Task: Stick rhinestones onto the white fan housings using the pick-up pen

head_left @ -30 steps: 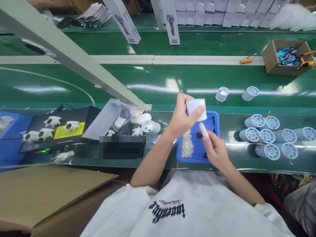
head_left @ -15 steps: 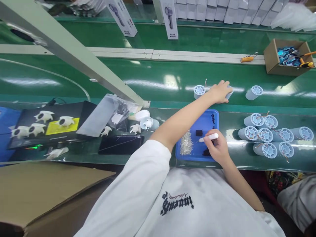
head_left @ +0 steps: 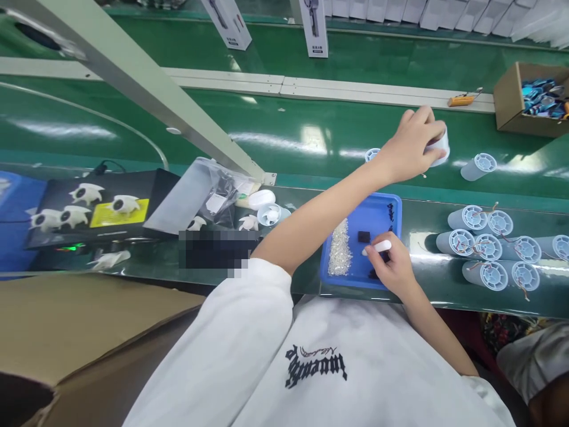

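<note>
My left hand [head_left: 411, 145] reaches far forward over the green surface, its fingers closed around a pale blue plastic cylinder [head_left: 440, 148]. Partly behind that forearm stands another such cylinder [head_left: 371, 155], and a third cylinder [head_left: 478, 166] is to the right. Over the blue tray [head_left: 355, 283] my right hand [head_left: 395, 268] pinches a white pen-shaped tool [head_left: 377, 246], whose tip points left. Inside the tray lie a heap of small clear-looking pieces [head_left: 340, 252], a dark square block [head_left: 363, 236] and small black parts [head_left: 390, 213].
Several pale blue cylinders with wires [head_left: 493, 276] stand grouped at the right. White fan rotors [head_left: 86, 193] sit on a black box at the left, near a plastic bag [head_left: 217, 190]. A metal post [head_left: 178, 112] slants across. A cardboard box [head_left: 509, 98] is back right.
My left hand has gone up and to the right, and the cylinder in it now looks lifted and tilted. The right hand stays over the tray with the white tool. The whole view has shifted slightly.
</note>
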Motion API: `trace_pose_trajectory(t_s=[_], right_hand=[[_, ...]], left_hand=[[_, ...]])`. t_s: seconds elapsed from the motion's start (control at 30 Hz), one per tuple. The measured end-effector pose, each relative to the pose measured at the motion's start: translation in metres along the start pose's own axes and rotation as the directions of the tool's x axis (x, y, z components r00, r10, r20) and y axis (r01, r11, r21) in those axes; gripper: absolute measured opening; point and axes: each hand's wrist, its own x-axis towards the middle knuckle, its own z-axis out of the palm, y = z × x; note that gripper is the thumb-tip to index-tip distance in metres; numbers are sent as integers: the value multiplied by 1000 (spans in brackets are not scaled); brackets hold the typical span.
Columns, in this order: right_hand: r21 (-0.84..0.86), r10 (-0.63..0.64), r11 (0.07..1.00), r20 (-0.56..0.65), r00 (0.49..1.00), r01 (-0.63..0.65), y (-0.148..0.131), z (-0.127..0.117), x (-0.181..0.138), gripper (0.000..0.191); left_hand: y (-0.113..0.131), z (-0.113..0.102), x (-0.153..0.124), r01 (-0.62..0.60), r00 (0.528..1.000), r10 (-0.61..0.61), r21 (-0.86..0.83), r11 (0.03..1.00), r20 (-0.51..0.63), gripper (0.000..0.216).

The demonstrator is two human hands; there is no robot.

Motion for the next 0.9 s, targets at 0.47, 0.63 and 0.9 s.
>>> trace_pose_trajectory(t_s=[0.47,0.63,0.9], right_hand=[[69,229,973,-202,952,-219,13,3,14,19],[46,232,973,-236,944,-228,13,4,14,24],[-104,129,983,-183,975,-150,12,2,18,16]], left_hand=[[-4,-74,-144,157,674,-696,-872,463,-248,35],[-17,-68,-166,165,619,-764,-921,354,-183,32],[-17,-63,-174,169,605,-784,-940,296,-138,37]])
